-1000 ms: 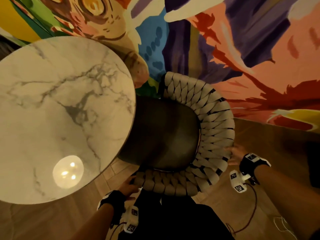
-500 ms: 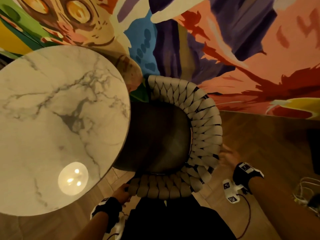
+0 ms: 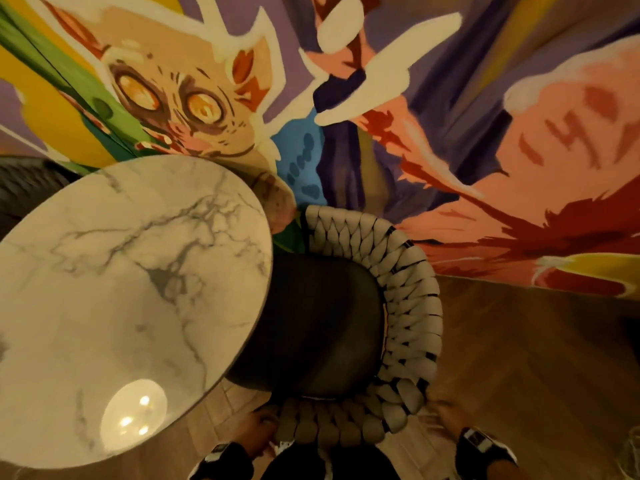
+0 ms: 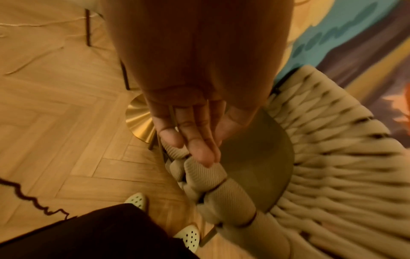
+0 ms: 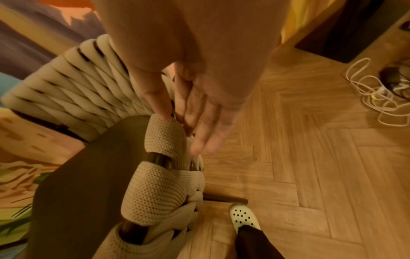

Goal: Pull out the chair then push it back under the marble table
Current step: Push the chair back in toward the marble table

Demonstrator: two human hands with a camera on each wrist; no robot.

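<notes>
The round marble table (image 3: pixel 104 289) fills the left of the head view. The chair (image 3: pixel 408 306) has a cream woven backrest and a dark seat (image 3: pixel 322 323), whose left part lies under the table's edge. My left hand (image 3: pixel 258 429) is at the near left end of the backrest. In the left wrist view this left hand (image 4: pixel 199 140) has straight fingers, their tips touching the weave (image 4: pixel 206 177). My right hand (image 3: pixel 446 415) is at the near right corner. In the right wrist view that right hand (image 5: pixel 199 122) is flat beside the weave (image 5: pixel 164 184), thumb on top.
A painted mural wall (image 3: pixel 450 168) stands just behind the chair. The floor (image 3: pixel 536 358) is herringbone wood. The table's gold base (image 4: pixel 139 121) is beside the chair leg. My pale perforated shoes (image 5: pixel 242 217) stand by the chair. White cables (image 5: pixel 377 98) lie at the right.
My right hand has slid along the backrest from its side to the near right corner. The chair seat sits slightly further under the table. The head view has tilted up.
</notes>
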